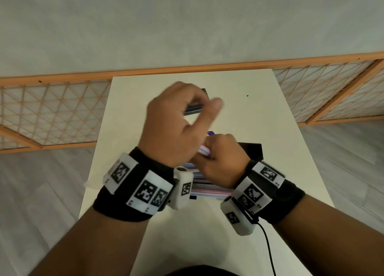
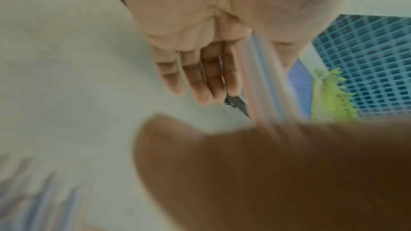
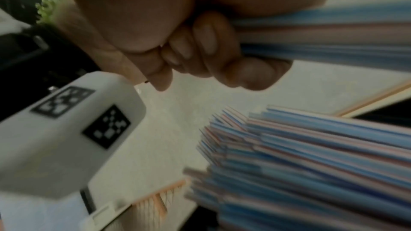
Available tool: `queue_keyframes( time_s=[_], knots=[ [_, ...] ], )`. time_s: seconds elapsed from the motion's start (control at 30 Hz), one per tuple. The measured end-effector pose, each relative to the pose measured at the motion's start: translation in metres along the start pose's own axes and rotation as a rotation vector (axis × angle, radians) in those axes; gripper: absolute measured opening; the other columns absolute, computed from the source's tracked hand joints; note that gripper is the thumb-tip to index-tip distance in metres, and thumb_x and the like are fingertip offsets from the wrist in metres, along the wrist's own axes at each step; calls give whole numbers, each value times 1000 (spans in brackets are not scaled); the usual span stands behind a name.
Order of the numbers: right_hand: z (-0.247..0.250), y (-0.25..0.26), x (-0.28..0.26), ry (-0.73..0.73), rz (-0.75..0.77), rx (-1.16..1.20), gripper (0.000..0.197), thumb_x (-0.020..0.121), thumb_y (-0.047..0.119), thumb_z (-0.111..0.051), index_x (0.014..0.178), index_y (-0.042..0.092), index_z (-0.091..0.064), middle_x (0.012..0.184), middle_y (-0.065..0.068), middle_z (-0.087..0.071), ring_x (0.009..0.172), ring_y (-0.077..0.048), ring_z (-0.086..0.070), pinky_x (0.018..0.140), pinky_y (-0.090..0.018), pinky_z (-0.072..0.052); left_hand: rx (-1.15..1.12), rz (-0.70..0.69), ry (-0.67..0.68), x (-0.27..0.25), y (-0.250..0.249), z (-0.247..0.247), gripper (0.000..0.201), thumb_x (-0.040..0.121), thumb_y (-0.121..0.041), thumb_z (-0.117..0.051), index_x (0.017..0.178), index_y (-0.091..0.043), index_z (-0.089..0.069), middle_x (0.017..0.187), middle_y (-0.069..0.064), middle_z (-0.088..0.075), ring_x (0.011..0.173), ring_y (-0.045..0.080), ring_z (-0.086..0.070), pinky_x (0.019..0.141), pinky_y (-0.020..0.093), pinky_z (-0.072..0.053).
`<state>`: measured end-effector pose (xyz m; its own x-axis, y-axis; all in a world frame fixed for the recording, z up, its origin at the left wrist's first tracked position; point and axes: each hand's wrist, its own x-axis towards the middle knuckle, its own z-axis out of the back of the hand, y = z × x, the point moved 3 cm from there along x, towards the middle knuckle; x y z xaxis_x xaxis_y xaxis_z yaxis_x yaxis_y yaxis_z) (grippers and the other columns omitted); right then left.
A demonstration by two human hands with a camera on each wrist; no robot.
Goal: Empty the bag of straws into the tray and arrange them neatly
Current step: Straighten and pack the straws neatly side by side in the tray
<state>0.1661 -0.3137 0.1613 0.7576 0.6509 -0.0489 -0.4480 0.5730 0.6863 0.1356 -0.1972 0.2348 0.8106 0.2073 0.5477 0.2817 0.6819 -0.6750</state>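
Head view: the right hand (image 1: pixel 218 161) is fisted around a bundle of straws (image 3: pixel 322 34) above the pile (image 1: pixel 209 190) in the tray (image 1: pixel 252 149) on the surface (image 1: pixel 187 234); the left hand (image 1: pixel 176 126) hovers loose, holding nothing.

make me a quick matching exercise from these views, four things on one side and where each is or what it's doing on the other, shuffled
Things:
1. right hand
2. left hand
3. pile of striped straws
4. black cable

States:
A. lies heaped below the hands
B. raised above the table, fingers loosely curled, holding nothing
C. trails from the right wrist device toward the person
D. grips a small bunch of straws

Pairs: 1-D, 2-B, 3-A, 4-C
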Motion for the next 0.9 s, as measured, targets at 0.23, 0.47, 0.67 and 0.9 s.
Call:
queue_keyframes(
  time_s=[0.23, 0.47, 0.67, 0.9],
  knots=[
    [-43, -43, -15, 179, 0, -121, 49, 70, 64, -72, 95, 28, -50, 94, 5, -57, 91, -22, -54, 74, -30, -40, -110, 373, -382, -36, 65, 19, 23, 94, -35, -58, 106, -16, -58, 106, -5, -62, 105, 14, -61, 92, 51, -52],
    [-24, -74, -28, 105, -134, -254, 54, 63, 75, -62, 91, 34, -40, 97, 10, -48, 94, -16, -48, 84, -35, -48, -351, 725, -458, -80, 107, 0, 41, 86, -36, -59, 120, -14, -50, 119, -2, -53, 110, 12, -55, 94, 25, -42],
    [-32, -93, -34, 205, -180, -286, 71, 71, 83, -31, 103, 24, -56, 94, 6, -52, 93, -20, -57, 83, -33, -48, -416, 852, -325, -107, 116, -29, 45, 86, -46, -51, 119, -16, -49, 112, -5, -52, 98, 8, -51, 88, 14, -42],
    [-35, -93, -30, 254, -103, -248, 69, 77, 78, -33, 112, 25, -62, 102, 5, -63, 97, -19, -59, 84, -33, -50, -357, 719, -197, -102, 103, -39, 35, 103, -29, -48, 127, -3, -44, 107, -18, -53, 86, -23, -56, 76, 0, -41]
  ],
)
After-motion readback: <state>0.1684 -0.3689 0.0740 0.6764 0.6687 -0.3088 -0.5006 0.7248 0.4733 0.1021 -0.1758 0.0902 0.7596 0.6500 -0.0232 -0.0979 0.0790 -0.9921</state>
